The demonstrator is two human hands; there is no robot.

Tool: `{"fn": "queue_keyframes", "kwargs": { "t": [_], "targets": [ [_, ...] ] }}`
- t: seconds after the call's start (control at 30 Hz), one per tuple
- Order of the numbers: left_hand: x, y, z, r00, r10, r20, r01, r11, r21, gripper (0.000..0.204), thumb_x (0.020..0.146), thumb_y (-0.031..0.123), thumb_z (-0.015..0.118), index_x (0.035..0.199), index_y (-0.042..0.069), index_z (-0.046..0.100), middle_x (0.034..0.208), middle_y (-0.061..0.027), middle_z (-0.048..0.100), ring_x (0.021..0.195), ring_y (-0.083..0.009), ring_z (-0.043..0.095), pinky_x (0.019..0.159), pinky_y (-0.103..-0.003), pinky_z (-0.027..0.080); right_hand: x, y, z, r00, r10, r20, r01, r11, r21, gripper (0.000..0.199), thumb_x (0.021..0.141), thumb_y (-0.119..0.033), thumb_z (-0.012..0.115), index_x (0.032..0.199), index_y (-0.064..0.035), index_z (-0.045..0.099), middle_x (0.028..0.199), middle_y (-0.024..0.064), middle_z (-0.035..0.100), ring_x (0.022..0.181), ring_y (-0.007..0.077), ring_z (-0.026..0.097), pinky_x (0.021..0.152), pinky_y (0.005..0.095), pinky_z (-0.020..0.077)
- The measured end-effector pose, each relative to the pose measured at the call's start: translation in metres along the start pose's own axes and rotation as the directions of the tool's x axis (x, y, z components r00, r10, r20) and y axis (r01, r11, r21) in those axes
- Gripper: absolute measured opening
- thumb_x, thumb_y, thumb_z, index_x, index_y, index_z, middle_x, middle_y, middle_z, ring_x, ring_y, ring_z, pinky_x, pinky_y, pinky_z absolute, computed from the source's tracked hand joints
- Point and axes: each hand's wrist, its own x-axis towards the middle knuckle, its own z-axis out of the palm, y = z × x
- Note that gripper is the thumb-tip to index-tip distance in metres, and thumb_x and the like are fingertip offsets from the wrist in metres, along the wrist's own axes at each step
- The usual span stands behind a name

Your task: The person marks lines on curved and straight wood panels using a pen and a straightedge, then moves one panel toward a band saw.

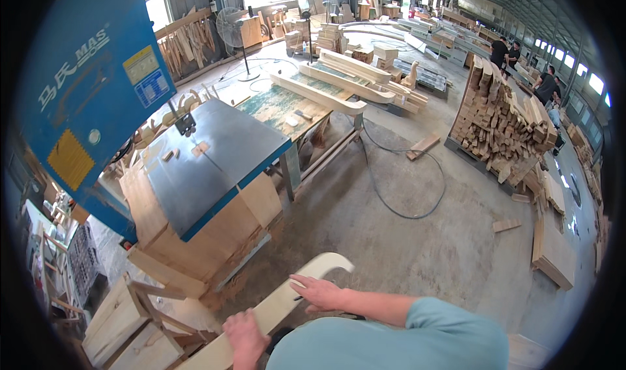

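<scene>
Both your hands gripped the curved wooden piece [287,301], left hand [246,337] low, right hand [319,293] flat near its hooked end, long axis running lower-left to upper-right.

The person wears a teal short-sleeved shirt [391,340]; forearms and both hands are bare.

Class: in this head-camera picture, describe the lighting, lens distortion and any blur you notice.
Head view: daylight from windows at the far wall lights the hall evenly; fisheye bends the blue band saw and its metal table, with black corners; left hand and right hand on the curved wooden piece look sharp.
</scene>
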Motion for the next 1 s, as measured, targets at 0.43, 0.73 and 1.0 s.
{"fn": "queue_keyframes", "kwargs": {
  "t": [0.43, 0.73, 1.0],
  "targets": [
    [0.360, 0.280, 0.011, 0.428, 0.903, -0.022, -0.901, 0.429, 0.072, 0.042, 0.074, 0.018, 0.072, 0.114, 0.009, 0.064, 0.107, -0.0105, 0.062, 0.105, -0.0280, 0.058, 0.097, -0.044, 0.039, -0.092, 0.232, -0.069, 0.541, 0.748, -0.384, -0.696, 0.654, 0.295, 0.087, 0.060, -0.027, 0.090, 0.133, -0.0115, 0.045, 0.128, 0.0156, 0.056, 0.115, 0.0368, 0.060, 0.095, 0.0430, 0.0535],
    [0.549, 0.329, -0.065, 0.348, 0.876, -0.335, -0.905, 0.220, -0.364, 0.048, 0.080, 0.021, 0.071, 0.127, 0.013, 0.065, 0.131, -0.0084, 0.061, 0.128, -0.0293, 0.052, 0.111, -0.049, 0.038, -0.078, 0.393, -0.205, 0.176, 0.874, -0.453, -0.813, 0.389, 0.434, 0.082, 0.060, -0.036, 0.086, 0.129, -0.0074, 0.053, 0.122, 0.0182, 0.059, 0.110, 0.0356, 0.063, 0.093, 0.0444, 0.0530],
    [0.700, 0.292, 0.008, 0.884, 0.460, -0.086, -0.404, 0.659, -0.635, 0.036, 0.083, 0.022, 0.074, 0.116, 0.008, 0.071, 0.117, -0.0147, 0.069, 0.114, -0.0356, 0.062, 0.098, -0.045, 0.050, 0.057, 0.640, -0.424, 0.403, 0.834, -0.377, -0.841, 0.500, 0.205, 0.070, 0.065, -0.053, 0.078, 0.114, -0.0047, 0.065, 0.113, 0.0203, 0.065, 0.107, 0.0370, 0.064, 0.092, 0.0458, 0.0535]
  ]
}}
